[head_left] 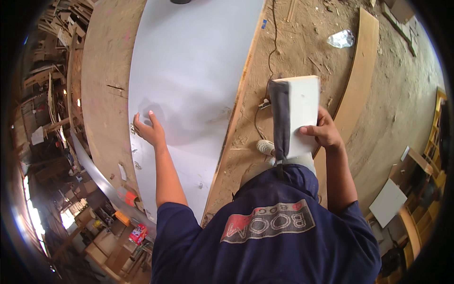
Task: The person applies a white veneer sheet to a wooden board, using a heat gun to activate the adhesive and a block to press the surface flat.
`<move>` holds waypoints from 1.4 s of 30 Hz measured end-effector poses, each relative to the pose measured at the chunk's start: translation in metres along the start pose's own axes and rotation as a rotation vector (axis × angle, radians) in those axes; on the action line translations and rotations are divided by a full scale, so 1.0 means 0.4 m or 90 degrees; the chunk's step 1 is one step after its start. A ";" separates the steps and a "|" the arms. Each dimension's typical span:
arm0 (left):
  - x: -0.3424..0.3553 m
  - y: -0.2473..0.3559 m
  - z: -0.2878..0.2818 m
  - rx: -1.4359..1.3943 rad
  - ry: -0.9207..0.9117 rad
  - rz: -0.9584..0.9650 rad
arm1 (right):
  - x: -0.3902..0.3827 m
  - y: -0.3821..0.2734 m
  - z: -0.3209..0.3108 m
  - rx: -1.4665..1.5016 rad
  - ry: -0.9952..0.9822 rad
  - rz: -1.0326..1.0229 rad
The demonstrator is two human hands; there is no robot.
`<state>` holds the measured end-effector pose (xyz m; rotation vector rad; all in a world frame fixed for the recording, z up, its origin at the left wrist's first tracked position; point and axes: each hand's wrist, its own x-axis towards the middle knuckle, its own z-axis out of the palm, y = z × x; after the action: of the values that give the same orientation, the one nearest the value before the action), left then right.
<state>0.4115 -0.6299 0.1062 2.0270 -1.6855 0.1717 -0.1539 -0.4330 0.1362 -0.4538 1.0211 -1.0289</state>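
Note:
My right hand (325, 130) grips a small white rectangular board (303, 113) by its right edge, thumb on its face. Along the board's left side runs a dark grey strip (281, 118), which looks like cloth or padding. My left hand (152, 131) is open, fingers and thumb apart, over the left part of a long pale grey panel (189, 61); whether it touches the surface I cannot tell. Marks and scuffs show along that panel's left edge. A dark round thing (180, 1) sits at its far end, cut off by the frame.
A black cable (271, 52) runs over the dusty floor right of the panel. Crumpled clear plastic (341, 39) and a long brown board (364, 61) lie farther right. Scrap wood (52, 85) is piled at the left. A white sheet (388, 202) lies at the lower right.

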 end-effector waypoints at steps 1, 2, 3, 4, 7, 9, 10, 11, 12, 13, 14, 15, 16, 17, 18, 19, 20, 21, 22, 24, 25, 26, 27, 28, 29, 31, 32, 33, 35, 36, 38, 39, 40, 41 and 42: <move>0.003 -0.006 0.008 -0.001 0.003 -0.011 | 0.021 -0.027 0.002 -0.017 0.016 -0.026; 0.002 -0.007 0.009 -0.017 -0.007 0.001 | 0.044 -0.070 0.022 -0.034 0.031 -0.051; 0.002 -0.011 0.009 -0.031 -0.016 0.013 | 0.086 -0.118 0.046 -0.089 0.005 -0.171; 0.007 -0.005 0.012 -0.034 -0.013 0.001 | 0.118 -0.160 0.078 -0.100 -0.001 -0.167; 0.014 0.012 0.006 -0.050 -0.022 -0.020 | 0.206 -0.275 0.140 -0.268 0.231 -0.273; 0.015 0.018 0.002 -0.049 -0.040 -0.025 | 0.295 -0.366 0.129 -0.479 0.295 -0.314; 0.017 0.017 0.000 -0.052 -0.040 -0.037 | 0.345 -0.413 0.119 -0.633 0.314 -0.319; 0.016 0.011 -0.002 -0.044 -0.041 -0.027 | 0.394 -0.462 0.167 -0.750 0.354 -0.310; 0.020 0.011 0.000 -0.041 -0.043 -0.013 | 0.444 -0.500 0.221 -0.866 0.400 -0.300; 0.027 0.018 0.004 -0.050 -0.047 -0.016 | 0.509 -0.517 0.227 -0.933 0.400 -0.310; 0.028 0.018 0.001 -0.055 -0.047 -0.016 | 0.573 -0.525 0.236 -0.999 0.392 -0.319; 0.028 0.021 0.000 -0.062 -0.047 -0.016 | 0.620 -0.533 0.273 -1.072 0.409 -0.275; 0.026 0.023 -0.002 -0.066 -0.050 -0.024 | 0.649 -0.535 0.317 -1.144 0.424 -0.228; 0.025 0.020 -0.006 -0.069 -0.050 -0.021 | 0.665 -0.526 0.361 -1.153 0.417 -0.228; 0.024 0.020 -0.009 -0.073 -0.049 -0.018 | 0.678 -0.517 0.399 -1.124 0.422 -0.267; 0.022 0.018 -0.011 -0.073 -0.051 -0.026 | 0.684 -0.507 0.422 -1.093 0.426 -0.306; 0.026 0.019 -0.009 -0.078 -0.048 -0.024 | 0.701 -0.483 0.407 -1.098 0.425 -0.305; 0.028 0.023 -0.006 -0.084 -0.045 -0.021 | 0.733 -0.445 0.375 -1.071 0.430 -0.430; 0.026 0.012 -0.003 -0.081 -0.044 -0.028 | 0.747 -0.420 0.379 -1.036 0.425 -0.556; 0.024 -0.008 0.005 -0.089 -0.036 -0.007 | 0.754 -0.394 0.370 -1.048 0.425 -0.532; 0.022 -0.014 0.010 -0.086 -0.036 -0.014 | 0.756 -0.381 0.375 -1.060 0.429 -0.506; 0.022 -0.011 0.009 -0.082 -0.036 -0.009 | 0.752 -0.373 0.385 -1.061 0.423 -0.506; 0.022 -0.009 0.006 -0.078 -0.035 -0.003 | 0.747 -0.367 0.394 -1.064 0.406 -0.464; 0.023 -0.007 0.006 -0.079 -0.035 -0.006 | 0.739 -0.362 0.400 -1.067 0.392 -0.422; 0.023 -0.005 0.004 -0.076 -0.034 -0.005 | 0.741 -0.345 0.403 -1.069 0.391 -0.423; 0.025 0.000 0.003 -0.074 -0.032 -0.008 | 0.758 -0.300 0.419 -1.096 0.419 -0.488; 0.023 -0.002 0.001 -0.076 -0.031 -0.017 | 0.749 -0.290 0.456 -1.099 0.413 -0.491; 0.020 -0.003 -0.001 -0.078 -0.030 -0.026 | 0.742 -0.279 0.494 -1.105 0.363 -0.455; 0.019 -0.005 0.003 -0.064 -0.027 -0.027 | 0.728 -0.262 0.568 -1.124 0.314 -0.405; 0.021 -0.003 0.004 -0.051 -0.026 -0.023 | 0.728 -0.250 0.587 -1.127 0.315 -0.408; 0.025 0.015 0.001 -0.058 -0.029 -0.026 | 0.723 -0.216 0.599 -1.223 0.281 -0.455; 0.028 0.025 -0.004 -0.058 -0.030 -0.030 | 0.707 -0.164 0.616 -1.216 0.291 -0.482; 0.029 0.024 -0.002 -0.066 -0.027 -0.028 | 0.683 -0.106 0.648 -1.209 0.301 -0.515; 0.026 0.010 0.001 -0.058 -0.025 -0.023 | 0.654 -0.061 0.682 -1.191 0.258 -0.456; 0.022 -0.002 0.003 -0.050 -0.023 -0.018 | 0.616 -0.017 0.716 -1.170 0.217 -0.396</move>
<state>0.4139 -0.6380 0.1086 2.0062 -1.6581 0.0579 0.1236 -0.6881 0.1624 -2.2275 2.0342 -0.3608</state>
